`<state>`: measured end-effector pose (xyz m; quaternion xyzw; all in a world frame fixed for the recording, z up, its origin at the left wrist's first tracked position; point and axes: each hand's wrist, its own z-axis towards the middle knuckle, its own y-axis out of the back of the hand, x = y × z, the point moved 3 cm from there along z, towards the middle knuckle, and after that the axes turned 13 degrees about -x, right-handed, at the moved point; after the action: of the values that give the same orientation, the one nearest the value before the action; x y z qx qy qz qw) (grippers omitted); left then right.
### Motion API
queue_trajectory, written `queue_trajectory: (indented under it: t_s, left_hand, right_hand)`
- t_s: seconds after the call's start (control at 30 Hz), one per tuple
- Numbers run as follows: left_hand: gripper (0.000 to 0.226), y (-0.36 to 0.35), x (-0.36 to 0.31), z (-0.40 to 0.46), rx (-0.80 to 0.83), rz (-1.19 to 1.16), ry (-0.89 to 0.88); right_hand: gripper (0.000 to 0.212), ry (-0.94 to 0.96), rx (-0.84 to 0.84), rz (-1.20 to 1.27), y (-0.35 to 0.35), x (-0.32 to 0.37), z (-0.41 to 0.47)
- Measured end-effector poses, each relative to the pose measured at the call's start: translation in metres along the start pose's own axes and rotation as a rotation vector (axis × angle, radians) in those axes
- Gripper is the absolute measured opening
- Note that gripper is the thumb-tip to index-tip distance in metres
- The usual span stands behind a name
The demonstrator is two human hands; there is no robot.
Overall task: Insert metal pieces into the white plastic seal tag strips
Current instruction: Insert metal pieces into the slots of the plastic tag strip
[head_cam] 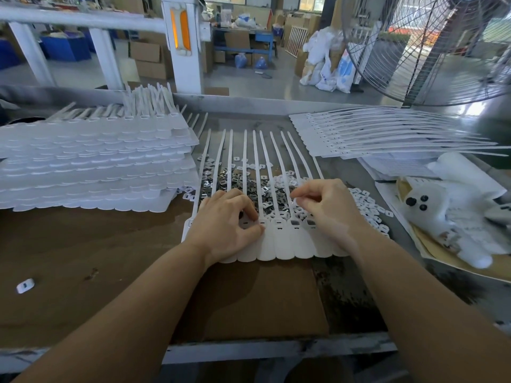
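Bench (83, 258): brown board top with a bare metal patch at my right, metal rail along the near edge.

Fan (431, 48): wire-caged, standing past the far right corner of the bench.

Stack (91, 167): white tag sheets piled many layers deep at my left, straps pointing away from me.

Second pile (387, 134): more white sheets, far right, straps fanned to the right.

Sheet (279, 244): the strip in work, flat in front of me, a row of joined tags with long straps running away over the loose parts. Two sockets toward the right side show dark metal inside; the two just left of them show only a slot.

Glove (453, 214): white, with black dots, lying on paper at the right edge.

Metal pieces (235, 186): a grey heap under the straps, just beyond the tag heads.

Caps (367, 205): small white plastic bits scattered right of the heap; one lone cap (25, 286) lies near left.

My left hand (226, 219): resting on the sheet's left end, thumb and forefinger pinched together at a socket; what they hold is too small to tell.

My right hand (323, 205): raised over the sheet's right end, fingertips pinched, contents hidden.
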<state>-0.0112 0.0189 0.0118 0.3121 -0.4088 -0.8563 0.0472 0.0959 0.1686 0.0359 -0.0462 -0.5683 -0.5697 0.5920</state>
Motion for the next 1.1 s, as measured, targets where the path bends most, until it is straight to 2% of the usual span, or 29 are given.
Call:
queue_trajectory:
  t_s: [0.27, 0.47, 0.8, 1.1]
  left_hand:
    - [0.012, -0.0002, -0.0004, 0.0005, 0.006, 0.013, -0.004]
    - [0.012, 0.0001, -0.0004, 0.0003, 0.01, 0.011, 0.003]
    - [0.012, -0.0001, 0.0005, 0.0006, 0.016, 0.019, -0.003]
    - [0.013, -0.0007, 0.0007, 0.0006, 0.017, 0.01, -0.001]
  right_hand:
    - [0.006, -0.046, 0.149, -0.053, 0.0039, 0.002, -0.0043]
    - [0.007, -0.114, 0.213, -0.107, 0.0023, 0.0007, -0.004]
    - [0.01, -0.261, 0.251, -0.03, 0.0027, 0.0005, -0.002]
    - [0.013, -0.246, 0.303, -0.101, 0.0043, 0.005, 0.0006]
